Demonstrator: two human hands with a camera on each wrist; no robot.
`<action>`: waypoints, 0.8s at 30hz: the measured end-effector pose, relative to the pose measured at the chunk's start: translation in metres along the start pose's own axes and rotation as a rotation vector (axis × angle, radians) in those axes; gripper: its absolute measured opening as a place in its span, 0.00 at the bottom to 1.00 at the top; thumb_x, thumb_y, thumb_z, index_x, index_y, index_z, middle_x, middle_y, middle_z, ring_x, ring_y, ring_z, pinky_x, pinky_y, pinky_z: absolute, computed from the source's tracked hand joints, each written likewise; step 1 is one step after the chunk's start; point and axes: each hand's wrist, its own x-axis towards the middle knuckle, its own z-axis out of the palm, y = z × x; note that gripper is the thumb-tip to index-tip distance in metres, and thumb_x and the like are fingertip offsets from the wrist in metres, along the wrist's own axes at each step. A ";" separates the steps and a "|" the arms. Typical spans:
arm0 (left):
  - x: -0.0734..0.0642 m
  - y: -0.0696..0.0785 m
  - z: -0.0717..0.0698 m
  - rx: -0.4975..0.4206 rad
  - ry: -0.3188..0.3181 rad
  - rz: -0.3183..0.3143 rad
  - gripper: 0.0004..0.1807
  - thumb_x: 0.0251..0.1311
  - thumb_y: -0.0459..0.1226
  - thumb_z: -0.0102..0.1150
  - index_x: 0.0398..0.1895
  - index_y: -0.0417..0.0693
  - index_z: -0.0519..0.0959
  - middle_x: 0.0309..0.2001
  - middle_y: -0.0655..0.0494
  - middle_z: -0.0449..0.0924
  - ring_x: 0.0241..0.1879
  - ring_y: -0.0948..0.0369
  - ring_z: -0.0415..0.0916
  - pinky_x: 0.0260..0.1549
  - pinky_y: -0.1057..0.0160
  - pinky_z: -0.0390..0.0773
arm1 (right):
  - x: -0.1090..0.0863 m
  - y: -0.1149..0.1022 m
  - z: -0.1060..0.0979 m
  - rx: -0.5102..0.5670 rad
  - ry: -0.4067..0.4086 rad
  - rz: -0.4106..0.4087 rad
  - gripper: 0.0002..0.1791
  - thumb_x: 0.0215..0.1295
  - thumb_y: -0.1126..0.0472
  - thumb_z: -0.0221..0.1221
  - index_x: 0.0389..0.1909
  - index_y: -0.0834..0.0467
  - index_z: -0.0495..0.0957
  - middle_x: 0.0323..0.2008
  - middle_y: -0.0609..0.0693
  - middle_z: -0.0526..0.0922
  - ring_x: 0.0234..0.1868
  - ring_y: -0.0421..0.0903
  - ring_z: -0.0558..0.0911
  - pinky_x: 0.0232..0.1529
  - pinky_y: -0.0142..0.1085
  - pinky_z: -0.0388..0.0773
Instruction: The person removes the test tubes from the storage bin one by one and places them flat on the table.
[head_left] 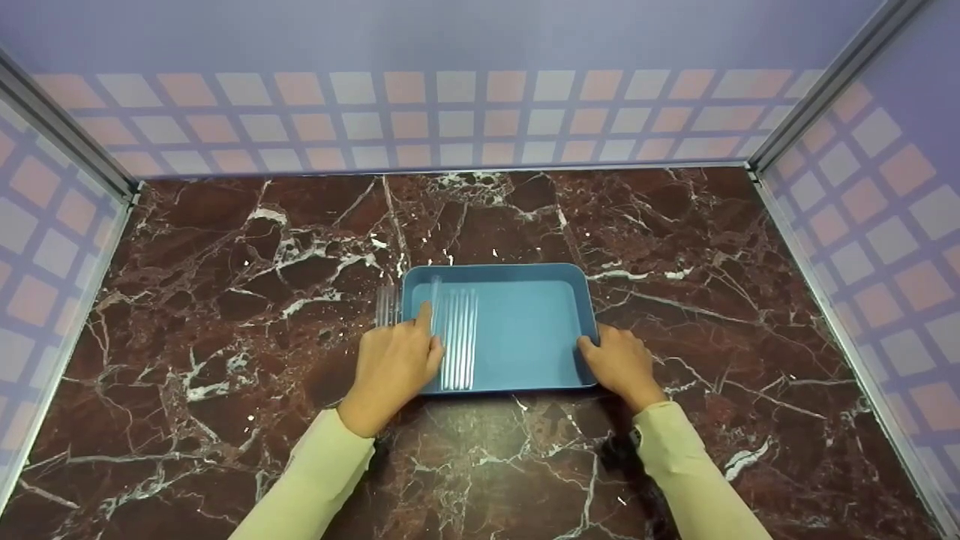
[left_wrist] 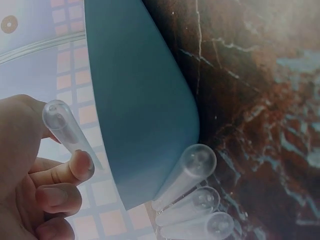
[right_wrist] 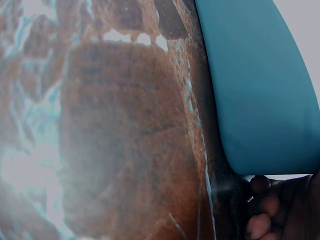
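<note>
A blue tray [head_left: 529, 330] lies on the marble-patterned surface. My left hand [head_left: 397, 358] is over the tray's left end and pinches a clear test tube [left_wrist: 65, 125] between thumb and fingers; its rounded end faces the left wrist camera. Inside the tray, several clear test tubes [head_left: 460, 341] lie side by side, lengthwise front to back, right beside that hand. With thumb over the rim, my right hand [head_left: 621, 362] grips the tray's right side; its other fingers are outside, partly hidden by the wall in the head view.
Just outside the tray's left wall lie 3 more clear test tubes [left_wrist: 197, 200], partly covered by the left hand in the head view. Checkered panels [head_left: 457, 112] enclose the back and both sides of the dark red surface [head_left: 225, 315].
</note>
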 end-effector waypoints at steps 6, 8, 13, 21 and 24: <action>-0.001 -0.002 -0.001 -0.008 0.000 -0.004 0.22 0.51 0.37 0.63 0.50 0.37 0.77 0.07 0.62 0.58 0.10 0.66 0.45 0.09 0.67 0.43 | -0.001 0.001 0.001 0.002 0.008 -0.010 0.23 0.65 0.45 0.49 0.49 0.56 0.80 0.48 0.64 0.83 0.46 0.68 0.81 0.41 0.61 0.74; -0.001 -0.003 -0.002 -0.007 -0.012 -0.008 0.22 0.51 0.38 0.61 0.50 0.38 0.77 0.07 0.62 0.57 0.10 0.65 0.46 0.09 0.67 0.44 | -0.001 0.001 0.001 0.003 0.009 -0.010 0.23 0.65 0.45 0.49 0.48 0.57 0.80 0.47 0.65 0.83 0.45 0.68 0.81 0.41 0.61 0.74; -0.002 -0.005 -0.003 -0.002 -0.007 -0.010 0.22 0.51 0.38 0.61 0.50 0.37 0.77 0.07 0.61 0.57 0.09 0.65 0.47 0.10 0.66 0.44 | -0.001 0.001 0.001 0.000 0.011 -0.005 0.23 0.65 0.45 0.49 0.46 0.57 0.80 0.47 0.65 0.83 0.46 0.68 0.81 0.41 0.61 0.74; -0.006 -0.009 -0.006 0.012 0.026 -0.002 0.23 0.49 0.38 0.64 0.50 0.37 0.79 0.06 0.60 0.59 0.10 0.65 0.45 0.10 0.67 0.43 | -0.001 0.000 0.001 -0.007 0.012 -0.008 0.22 0.65 0.45 0.48 0.42 0.58 0.80 0.47 0.65 0.83 0.45 0.69 0.81 0.41 0.61 0.74; -0.006 -0.010 -0.007 0.014 0.019 -0.007 0.23 0.49 0.38 0.64 0.50 0.37 0.79 0.06 0.59 0.60 0.10 0.65 0.45 0.10 0.67 0.44 | -0.001 0.000 0.000 -0.010 0.012 -0.010 0.22 0.65 0.45 0.48 0.43 0.58 0.80 0.47 0.65 0.83 0.45 0.69 0.81 0.40 0.61 0.74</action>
